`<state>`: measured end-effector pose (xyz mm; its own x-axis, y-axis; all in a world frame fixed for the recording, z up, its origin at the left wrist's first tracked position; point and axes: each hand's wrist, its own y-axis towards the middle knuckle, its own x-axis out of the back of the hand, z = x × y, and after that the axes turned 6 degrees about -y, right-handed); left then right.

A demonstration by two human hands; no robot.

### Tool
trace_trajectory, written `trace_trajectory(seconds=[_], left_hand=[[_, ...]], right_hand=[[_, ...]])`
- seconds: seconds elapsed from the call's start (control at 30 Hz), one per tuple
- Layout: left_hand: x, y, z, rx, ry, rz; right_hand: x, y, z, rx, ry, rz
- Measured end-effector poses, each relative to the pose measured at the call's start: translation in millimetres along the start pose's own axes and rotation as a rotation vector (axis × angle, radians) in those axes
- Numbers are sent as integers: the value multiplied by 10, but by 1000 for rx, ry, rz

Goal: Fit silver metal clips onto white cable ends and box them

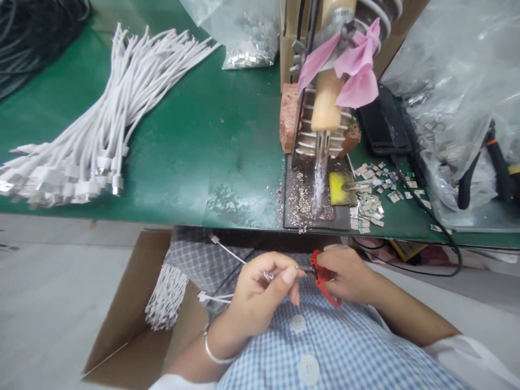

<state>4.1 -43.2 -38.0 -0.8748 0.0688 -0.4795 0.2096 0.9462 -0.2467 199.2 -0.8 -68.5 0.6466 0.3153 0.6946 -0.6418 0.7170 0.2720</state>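
Note:
Over my lap, my left hand [264,290] is closed around white USB cables [231,253]; their plugs hang out to the left and short ends poke from between the fingers. The thumb and index finger pinch a cable end too small to make out. My right hand [349,271] grips red-handled scissors [330,292] with fingers around the handles. The blades point left and meet the pinched tip at my left fingertips; whether they touch the wire cannot be told. A cardboard box [122,292] beside my left forearm holds a bundle of white cables [166,298].
On the green table [235,146] lies a large bundle of white cables [117,108]. A soldering iron [325,108] stands above a solder-spattered plate, near a yellow sponge [340,188] and small metal connectors [369,208]. Black-handled pliers [471,173], a phone [384,122] and plastic bags are at right.

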Motion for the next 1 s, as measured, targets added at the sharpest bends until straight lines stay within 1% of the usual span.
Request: trace_trajectory(seconds=[0.23, 0.4, 0.5, 0.57, 0.67, 0.73, 0.87, 0.93, 1.0], left_hand=[[3, 0, 2, 49, 6, -24], [-1, 4, -31, 36, 5, -9], [10, 10, -43, 25, 12, -4], [20, 16, -31, 22, -15, 18], [28, 24, 20, 4, -84, 32], [27, 27, 64, -30, -111, 3], [17, 31, 115, -116, -96, -73], [10, 31, 108, -106, -91, -95], [6, 28, 86, -71, -86, -109]], right_hand=[[56, 1, -37, 42, -56, 33], [113, 29, -24, 46, -83, 48], [105, 38, -20, 51, -66, 41], [65, 34, -14, 39, -40, 25], [-53, 19, 27, -17, 13, -11], [-160, 7, 86, -75, 63, -35], [-353, -8, 226, -194, 175, -57], [-383, -9, 253, -221, 211, -63], [-350, -2, 232, -219, 219, -79]])
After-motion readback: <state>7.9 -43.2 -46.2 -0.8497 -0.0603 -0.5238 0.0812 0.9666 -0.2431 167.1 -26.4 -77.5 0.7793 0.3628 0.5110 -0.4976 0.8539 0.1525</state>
